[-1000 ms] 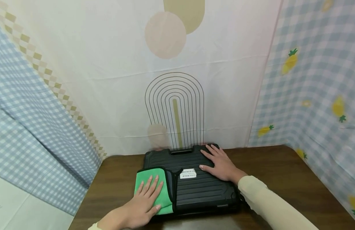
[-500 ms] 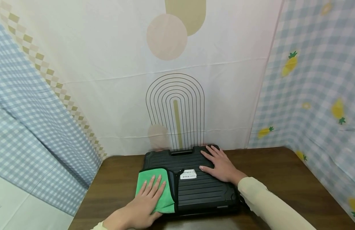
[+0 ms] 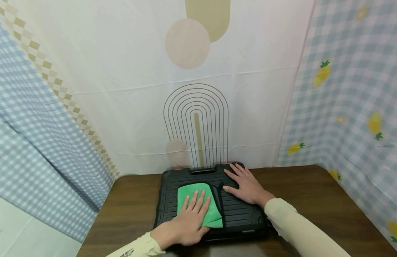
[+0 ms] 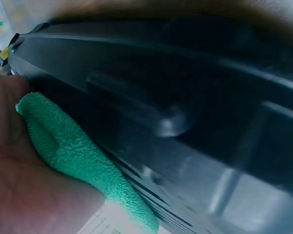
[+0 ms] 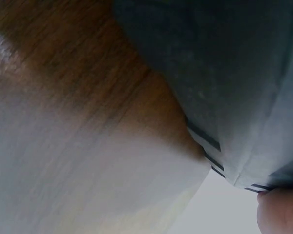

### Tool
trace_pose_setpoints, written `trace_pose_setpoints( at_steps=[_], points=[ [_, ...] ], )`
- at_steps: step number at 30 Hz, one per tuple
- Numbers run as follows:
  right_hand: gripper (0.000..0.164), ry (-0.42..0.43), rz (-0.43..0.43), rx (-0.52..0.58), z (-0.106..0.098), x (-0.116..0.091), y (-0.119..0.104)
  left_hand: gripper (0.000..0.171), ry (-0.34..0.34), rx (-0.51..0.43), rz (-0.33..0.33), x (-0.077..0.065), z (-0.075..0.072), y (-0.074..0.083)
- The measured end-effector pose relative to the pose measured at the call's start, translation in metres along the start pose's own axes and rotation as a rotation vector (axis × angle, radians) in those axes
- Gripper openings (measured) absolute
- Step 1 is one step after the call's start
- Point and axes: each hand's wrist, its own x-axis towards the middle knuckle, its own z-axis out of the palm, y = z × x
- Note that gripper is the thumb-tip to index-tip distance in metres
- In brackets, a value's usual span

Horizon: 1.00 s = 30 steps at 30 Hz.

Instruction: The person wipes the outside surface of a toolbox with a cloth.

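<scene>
A black ribbed hard case lies flat on the table, its recessed handle at the far edge. My left hand presses a folded green cloth with dark edging onto the middle of the lid, fingers straight and slightly spread. In the left wrist view the fluffy green cloth sits under the palm, beside the dark side of the case. My right hand rests with spread fingers on the case's far right part. The white label seen earlier on the lid is hidden under the cloth.
The brown wooden table extends to both sides of the case. A white printed curtain hangs behind it, with blue checked cloth at the right and more checked fabric at the left.
My left hand has slid the green cloth rightward across the lid, from the left part to the middle, covering the white label. My right hand has stayed in place.
</scene>
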Motion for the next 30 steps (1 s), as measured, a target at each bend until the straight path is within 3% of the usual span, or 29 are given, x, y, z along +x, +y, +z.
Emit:
trace_pose_setpoints(
  at_steps=[10, 15, 25, 30],
  points=[
    [0.079, -0.011, -0.003, -0.004, 0.001, 0.001, 0.0, 0.083, 0.007, -0.006, 0.016, 0.007, -0.005, -0.006],
    [0.079, -0.008, -0.003, -0.006, 0.002, 0.002, 0.0, 0.083, 0.002, 0.044, -0.007, 0.02, -0.013, -0.015],
    [0.079, -0.007, -0.005, 0.017, 0.004, 0.002, 0.001, 0.079, 0.019, 0.041, -0.076, 0.083, -0.04, -0.051],
    [0.08, -0.006, -0.001, 0.013, 0.002, 0.003, -0.001, 0.076, 0.04, 0.077, -0.171, 0.116, -0.053, -0.071]
  ],
)
